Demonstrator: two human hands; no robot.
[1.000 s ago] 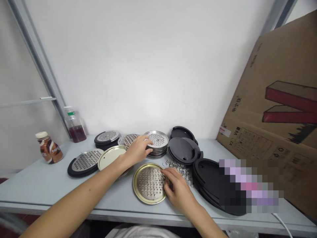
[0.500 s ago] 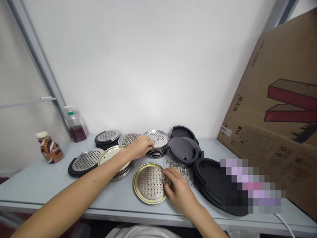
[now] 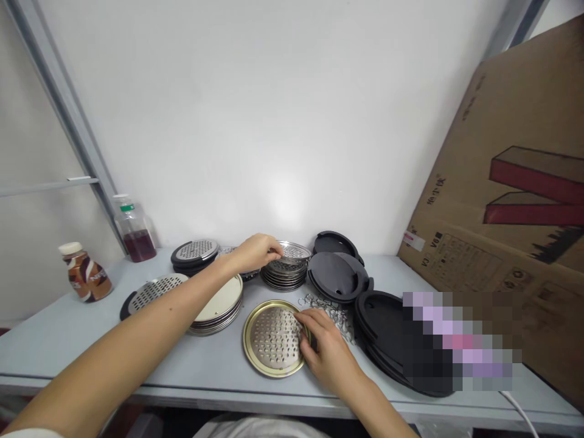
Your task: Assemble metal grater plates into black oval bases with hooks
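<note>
My left hand (image 3: 255, 254) pinches the near-left edge of a silver round grater plate (image 3: 297, 251), tilted up from a stack of similar grater plates (image 3: 283, 281). My right hand (image 3: 327, 345) has its thumb and fingers closed on the right edge of a gold-rimmed round lid (image 3: 247, 342), which lies on the table. A grater disc (image 3: 275, 336) sits inside that lid's rim. Left of it is a stack of cream round lids (image 3: 221, 304), partly behind my left forearm. Small metal rings (image 3: 336, 317) lie beyond my right hand.
Black round holders stand in a middle pile (image 3: 335, 277) and a right pile (image 3: 381, 322). Black-rimmed graters (image 3: 196, 250) are at the back left. Two bottles, one brown (image 3: 89, 277) and one with dark red liquid (image 3: 139, 244), stand left. A big carton (image 3: 474, 201) leans right.
My left hand has risen slightly and moved a little left, tilting the top grater plate up off its stack. My right hand stays on the gold-rimmed lid.
</note>
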